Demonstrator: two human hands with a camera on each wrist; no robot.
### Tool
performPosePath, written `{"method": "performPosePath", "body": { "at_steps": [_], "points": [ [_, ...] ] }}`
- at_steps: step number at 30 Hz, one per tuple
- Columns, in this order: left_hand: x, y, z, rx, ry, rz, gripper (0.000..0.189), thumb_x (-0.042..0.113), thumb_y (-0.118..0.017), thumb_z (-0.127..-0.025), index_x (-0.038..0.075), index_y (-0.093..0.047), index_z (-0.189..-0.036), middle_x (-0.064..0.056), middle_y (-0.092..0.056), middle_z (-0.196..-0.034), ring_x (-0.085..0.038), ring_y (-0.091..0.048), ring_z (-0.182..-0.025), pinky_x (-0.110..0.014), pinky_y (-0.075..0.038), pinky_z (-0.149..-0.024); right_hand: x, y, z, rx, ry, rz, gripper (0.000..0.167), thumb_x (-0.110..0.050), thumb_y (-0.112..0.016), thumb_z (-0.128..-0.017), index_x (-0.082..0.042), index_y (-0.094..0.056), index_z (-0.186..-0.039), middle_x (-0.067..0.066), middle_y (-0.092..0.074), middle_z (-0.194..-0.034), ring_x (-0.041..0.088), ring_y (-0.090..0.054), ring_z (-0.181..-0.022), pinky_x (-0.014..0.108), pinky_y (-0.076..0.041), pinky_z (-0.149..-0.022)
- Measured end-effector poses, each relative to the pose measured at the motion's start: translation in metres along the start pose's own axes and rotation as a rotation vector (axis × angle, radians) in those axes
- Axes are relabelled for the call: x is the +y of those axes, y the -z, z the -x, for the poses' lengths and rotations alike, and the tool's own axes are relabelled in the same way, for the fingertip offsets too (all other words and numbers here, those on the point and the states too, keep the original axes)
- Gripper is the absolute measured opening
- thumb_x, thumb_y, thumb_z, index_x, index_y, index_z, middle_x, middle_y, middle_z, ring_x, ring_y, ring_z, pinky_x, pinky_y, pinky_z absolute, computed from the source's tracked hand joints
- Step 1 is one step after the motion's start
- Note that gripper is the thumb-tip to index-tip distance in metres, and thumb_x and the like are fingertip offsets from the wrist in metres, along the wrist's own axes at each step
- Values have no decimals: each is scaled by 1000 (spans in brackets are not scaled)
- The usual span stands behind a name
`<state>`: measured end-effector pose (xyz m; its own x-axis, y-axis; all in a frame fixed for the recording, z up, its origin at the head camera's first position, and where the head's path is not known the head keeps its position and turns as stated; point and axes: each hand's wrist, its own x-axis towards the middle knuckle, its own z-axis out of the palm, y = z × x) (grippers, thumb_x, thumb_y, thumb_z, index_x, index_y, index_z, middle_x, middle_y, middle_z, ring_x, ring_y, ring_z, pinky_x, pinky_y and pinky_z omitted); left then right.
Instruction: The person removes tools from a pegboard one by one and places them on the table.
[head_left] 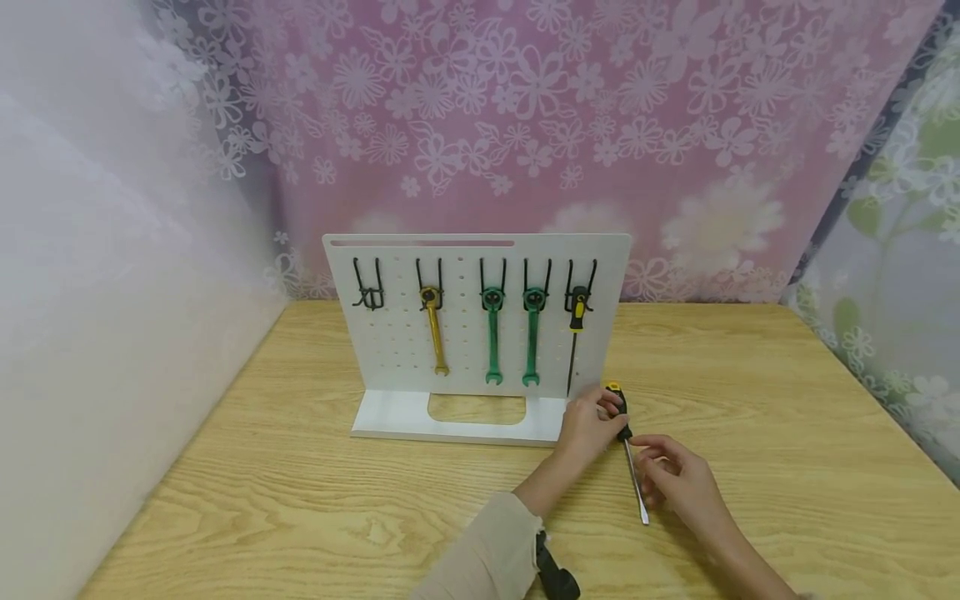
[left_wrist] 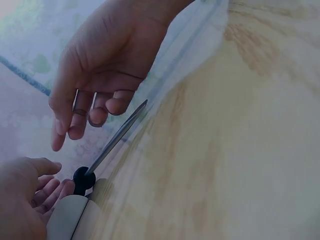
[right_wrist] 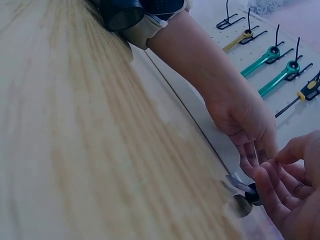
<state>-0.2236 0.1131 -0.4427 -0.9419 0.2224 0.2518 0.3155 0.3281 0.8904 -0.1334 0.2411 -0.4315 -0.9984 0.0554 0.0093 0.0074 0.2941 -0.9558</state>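
My left hand (head_left: pixel 587 429) pinches a black and yellow screwdriver (head_left: pixel 622 421) by its handle, just right of the white pegboard's base. The steel shaft (left_wrist: pixel 120 134) points away from that hand, towards the near right in the head view. Beside the shaft, my right hand (head_left: pixel 678 479) has loosely bent fingers. In the left wrist view, this right hand (left_wrist: pixel 112 55) is apart from the screwdriver. Another black and yellow screwdriver (head_left: pixel 577 312) hangs from the board's rightmost hook. In the right wrist view, the fingers partly hide the held handle.
The white pegboard (head_left: pixel 401 333) stands on the wooden table (head_left: pixel 300 492). On its hooks hang a yellow wrench (head_left: pixel 435 329) and two green wrenches, one (head_left: pixel 492 337) left of the other (head_left: pixel 532 337). The leftmost hook (head_left: pixel 369 296) bears no tool. Flowered curtains surround the table.
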Motion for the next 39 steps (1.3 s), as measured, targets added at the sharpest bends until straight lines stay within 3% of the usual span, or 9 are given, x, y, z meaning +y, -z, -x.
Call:
{"method": "performPosePath", "body": {
  "at_steps": [10,20,27,39],
  "points": [
    [6,12,1,-68,5,22,13,13,-73,-80,11,-65,-90,12,-55,-74,1,-52,-63,-16,-43,-52,-21,2,6,-37,69,-83,34,-13,-57,-92,10,-51,-117,11,-57,-86,17,-56,-58,33,-52,-51],
    [18,45,1,-141,-10,12,16,16,-70,-83,8,-66,-96,13,-57,-77,-2,-53,-67,-19,-45,-54,-38,0,6,-83,116,-29,32,-14,-57,-92,7,-53,-117,16,-56,-89,22,-56,-57,35,-51,-50],
    [29,83,2,-136,-22,12,18,20,-67,-85,11,-66,-102,11,-58,-83,-3,-54,-74,-20,-46,-58,-59,-3,-3,-121,200,-22,29,-13,-56,-93,7,-54,-115,14,-55,-88,20,-56,-60,35,-51,-51],
    [35,164,6,3,-12,46,23,17,-67,-86,6,-64,-106,3,-60,-90,-14,-56,-82,-27,-49,-65,-89,-21,-20,-180,276,-46,26,-15,-58,-92,1,-57,-113,16,-56,-88,23,-56,-62,36,-52,-52]
  ]
}}
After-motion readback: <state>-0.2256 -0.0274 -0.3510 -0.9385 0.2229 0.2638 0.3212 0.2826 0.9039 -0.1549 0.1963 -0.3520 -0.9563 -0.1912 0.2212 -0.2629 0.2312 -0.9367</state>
